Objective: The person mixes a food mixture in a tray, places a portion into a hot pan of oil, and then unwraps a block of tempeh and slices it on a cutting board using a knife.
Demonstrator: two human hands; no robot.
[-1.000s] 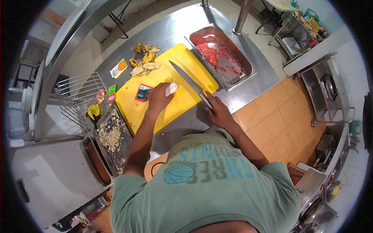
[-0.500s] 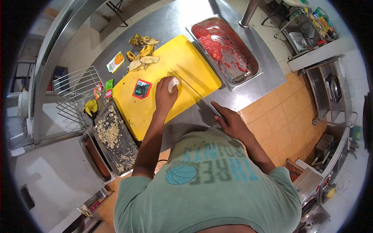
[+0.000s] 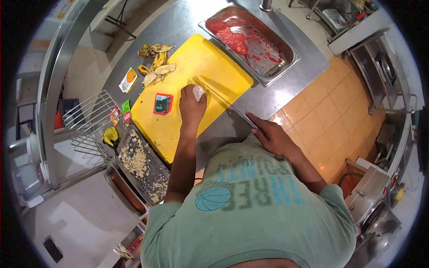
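Note:
On the yellow cutting board (image 3: 178,67), my left hand (image 3: 193,107) is closed around a small whitish wad (image 3: 198,93), perhaps cloth or paper, right beside the knife blade. My right hand (image 3: 275,136) grips the handle of a long knife (image 3: 230,105) near the board's front corner. The thin blade points up and left across the board, its tip just beyond my left fingers. Whether the wad touches the blade I cannot tell. A red-edged dark packet (image 3: 163,104) lies on the board left of my left hand.
Plantain-like peels (image 3: 158,69) lie at the board's upper left edge, near a white and yellow sachet (image 3: 128,79). A steel pan (image 3: 286,67) with red sauce stands at the right. A crumb-strewn tray (image 3: 147,167) and wire rack (image 3: 91,120) are on the left.
The camera view has shifted slightly. My left hand and the wad sit a little lower along the blade, and the wad shows more plainly. My right hand keeps its grip on the knife.

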